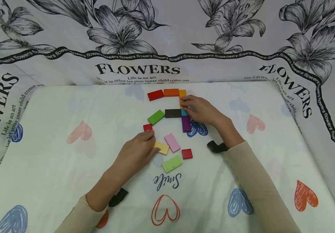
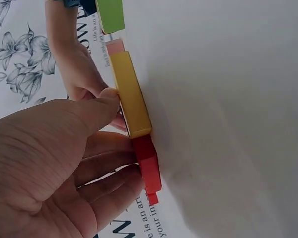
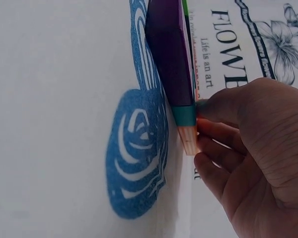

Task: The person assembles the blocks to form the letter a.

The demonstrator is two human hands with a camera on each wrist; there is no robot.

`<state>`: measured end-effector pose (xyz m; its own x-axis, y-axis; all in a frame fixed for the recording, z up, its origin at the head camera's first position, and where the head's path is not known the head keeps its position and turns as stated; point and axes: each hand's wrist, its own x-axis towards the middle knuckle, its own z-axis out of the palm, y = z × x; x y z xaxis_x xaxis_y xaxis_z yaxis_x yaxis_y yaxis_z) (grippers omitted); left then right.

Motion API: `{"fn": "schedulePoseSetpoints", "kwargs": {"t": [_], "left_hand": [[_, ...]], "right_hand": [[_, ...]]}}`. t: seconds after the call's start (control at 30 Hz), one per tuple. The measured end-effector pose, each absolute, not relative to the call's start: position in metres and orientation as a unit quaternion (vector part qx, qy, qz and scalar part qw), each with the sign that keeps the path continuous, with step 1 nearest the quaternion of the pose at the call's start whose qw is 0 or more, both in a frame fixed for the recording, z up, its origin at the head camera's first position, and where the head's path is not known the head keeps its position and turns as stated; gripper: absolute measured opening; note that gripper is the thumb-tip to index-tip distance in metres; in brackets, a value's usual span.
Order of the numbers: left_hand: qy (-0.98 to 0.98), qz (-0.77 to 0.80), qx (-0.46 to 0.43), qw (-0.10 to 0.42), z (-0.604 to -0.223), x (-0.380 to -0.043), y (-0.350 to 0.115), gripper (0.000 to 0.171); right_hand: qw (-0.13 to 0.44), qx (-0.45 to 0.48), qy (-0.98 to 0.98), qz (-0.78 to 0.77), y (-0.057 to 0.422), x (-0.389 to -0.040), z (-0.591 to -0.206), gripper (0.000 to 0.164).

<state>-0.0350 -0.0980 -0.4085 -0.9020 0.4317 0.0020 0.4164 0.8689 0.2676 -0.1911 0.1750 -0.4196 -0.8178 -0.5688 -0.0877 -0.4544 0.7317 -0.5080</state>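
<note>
My left hand (image 1: 136,149) lies over the left end of a yellow block (image 1: 163,148). In the left wrist view, its thumb touches the yellow block's edge and its other fingertips rest along a small red block (image 2: 146,163), which meets the yellow one. At the far end of the layout, my right hand (image 1: 203,110) has its thumb on a small teal block (image 3: 184,116) and its fingers on an orange-yellow block (image 1: 182,94). A purple block (image 1: 186,124) adjoins the teal one on the near side, and a black block (image 1: 172,113) adjoins it on the left.
Red (image 1: 155,95) and orange (image 1: 171,93) blocks lead to the orange-yellow one. Green (image 1: 156,117), pink (image 1: 172,142), light green (image 1: 172,163) and small red (image 1: 187,153) blocks lie nearby. All are on a white cloth (image 1: 121,103) printed with hearts.
</note>
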Motion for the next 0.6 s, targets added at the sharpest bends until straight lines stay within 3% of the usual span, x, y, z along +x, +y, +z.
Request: {"fn": "schedulePoseSetpoints", "kwargs": {"t": [0.6], "left_hand": [[0.963,0.116,0.243,-0.005,-0.4126,-0.0363,-0.1026,0.052]], "right_hand": [[0.118,-0.276,0.924,-0.238,0.1729,-0.1891,-0.4155,0.041]]}}
